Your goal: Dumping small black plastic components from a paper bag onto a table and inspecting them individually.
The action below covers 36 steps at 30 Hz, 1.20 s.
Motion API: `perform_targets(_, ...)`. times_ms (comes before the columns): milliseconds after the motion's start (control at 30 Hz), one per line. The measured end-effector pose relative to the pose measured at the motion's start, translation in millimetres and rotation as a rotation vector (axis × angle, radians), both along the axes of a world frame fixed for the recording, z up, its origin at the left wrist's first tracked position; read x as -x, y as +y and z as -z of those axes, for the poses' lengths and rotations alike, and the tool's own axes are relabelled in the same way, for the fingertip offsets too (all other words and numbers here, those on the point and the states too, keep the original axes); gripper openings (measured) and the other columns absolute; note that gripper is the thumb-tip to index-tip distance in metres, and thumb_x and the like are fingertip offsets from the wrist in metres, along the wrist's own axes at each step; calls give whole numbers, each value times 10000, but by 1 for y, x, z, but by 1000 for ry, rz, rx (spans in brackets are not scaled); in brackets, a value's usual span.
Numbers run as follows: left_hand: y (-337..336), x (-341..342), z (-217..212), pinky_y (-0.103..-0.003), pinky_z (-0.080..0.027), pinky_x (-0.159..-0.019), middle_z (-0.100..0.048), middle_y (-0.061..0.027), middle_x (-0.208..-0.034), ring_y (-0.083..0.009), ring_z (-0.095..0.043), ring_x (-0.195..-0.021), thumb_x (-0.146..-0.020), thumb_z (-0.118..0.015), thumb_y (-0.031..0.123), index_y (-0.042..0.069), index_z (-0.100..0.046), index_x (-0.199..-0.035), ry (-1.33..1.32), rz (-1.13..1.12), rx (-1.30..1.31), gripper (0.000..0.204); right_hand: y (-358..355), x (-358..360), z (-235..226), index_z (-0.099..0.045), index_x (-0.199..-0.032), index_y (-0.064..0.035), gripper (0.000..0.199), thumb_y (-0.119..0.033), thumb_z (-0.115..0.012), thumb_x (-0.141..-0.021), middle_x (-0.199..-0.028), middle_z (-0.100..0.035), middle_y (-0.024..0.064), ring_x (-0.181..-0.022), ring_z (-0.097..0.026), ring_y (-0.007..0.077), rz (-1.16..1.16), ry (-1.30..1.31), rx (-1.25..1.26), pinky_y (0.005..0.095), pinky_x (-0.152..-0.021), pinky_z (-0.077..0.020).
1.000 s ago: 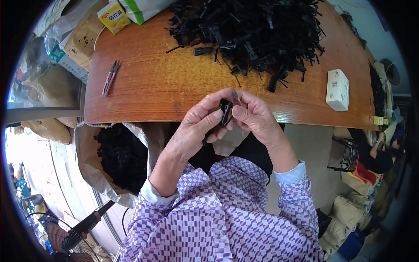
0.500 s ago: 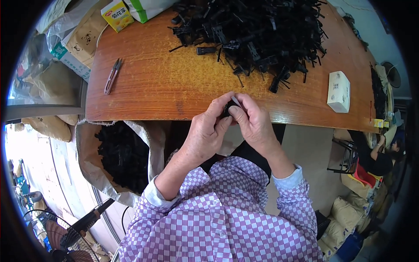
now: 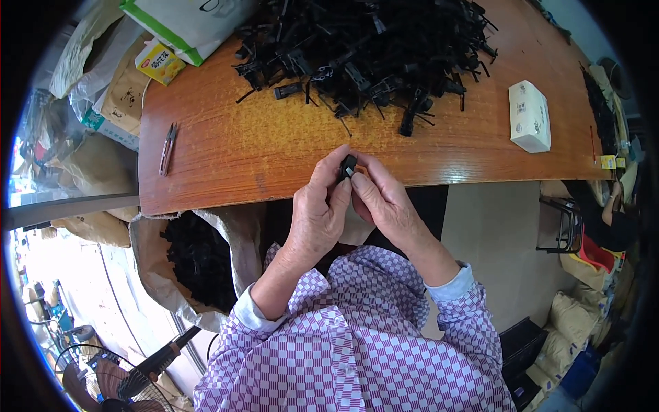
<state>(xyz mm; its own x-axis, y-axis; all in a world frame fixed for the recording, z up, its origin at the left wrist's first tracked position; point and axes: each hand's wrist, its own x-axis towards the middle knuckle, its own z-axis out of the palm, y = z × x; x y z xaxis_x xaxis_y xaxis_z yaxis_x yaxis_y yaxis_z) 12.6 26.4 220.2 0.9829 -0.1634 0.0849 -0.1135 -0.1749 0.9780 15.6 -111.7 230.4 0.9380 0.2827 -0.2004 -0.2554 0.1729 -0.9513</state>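
Note:
A small black plastic part [image 3: 348, 165] with a light patch on it is held up between my two hands, just in front of the table's near edge. My left hand [image 3: 317, 209] pinches it between thumb and bent fingers. The thumb of my right hand [image 3: 386, 199] presses at its lower right side, with the fingers curled behind. Much of the part is covered by my fingers, so its full shape cannot be made out. Beyond my hands a big heap of black plastic parts [image 3: 371, 58], several with thin stems, lies on the wooden table [image 3: 226, 158].
Thread snips [image 3: 168, 150] lie on the table at the left, a white tissue pack [image 3: 529, 118] at the right. An open sack [image 3: 154, 278] of black parts stands below the left edge. A fan [image 3: 103, 378] is at lower left. A person [image 3: 621, 216] sits far right.
The view has shifted and turned slightly. Both hands still grip the black part, which now shows more between the fingertips.

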Motion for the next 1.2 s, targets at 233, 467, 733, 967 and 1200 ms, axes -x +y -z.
perform_targets(233, -4, 2, -5, -271, -497, -741, -636, -147, -955, -190, -638, -865, -878, -514, -44, 23, -499, -1252, -75, -69, -90, 380, -1, 1, 7, -417, -1278, -32, 325, -123, -454, -968, -850, -493, -17, -622, -441, 23, -17, 33, -38, 166, -511, -377)
perform_targets(467, 22, 3, -16, -302, -505, -731, -636, -181, -979, -272, -652, -870, -838, -531, -69, 14, -560, -1183, -211, -139, -263, 355, 17, -13, 16, -445, -1258, -33, 311, -132, -465, -963, -858, -537, 26, -634, -509, 45, -86, -75, 77, 188, -514, -409)
perform_targets(733, 173, 64, -26, -261, -509, -670, -638, -130, -944, -169, -661, -757, -876, -485, -42, 56, -507, -1219, -2, -554, -628, 357, 1, -64, 2, -556, -915, -40, 238, -268, -614, -873, -600, -596, 59, -510, -600, 180, -10, -664, 1273, 291, -459, -460)
perform_targets(967, 235, 100, 9, -404, -487, -756, -615, -149, -1057, -330, -623, -845, -851, -573, 83, 115, -488, -1228, 296, -430, -1134, 387, 6, -83, 20, -549, -787, -28, 154, -142, -618, -864, -546, -562, 32, -480, -564, 143, 71, -864, 1226, 264, -439, -408)
perform_targets(1200, 173, 53, -26, -251, -473, -627, -590, -135, -1098, -167, -618, -833, -876, -572, 118, 27, -394, -1330, 183, -429, -25, 496, 23, -84, -1, -543, -791, -46, 133, -98, -557, -912, -671, -406, -97, -596, -334, 2, -147, -191, 476, 169, -522, -291)
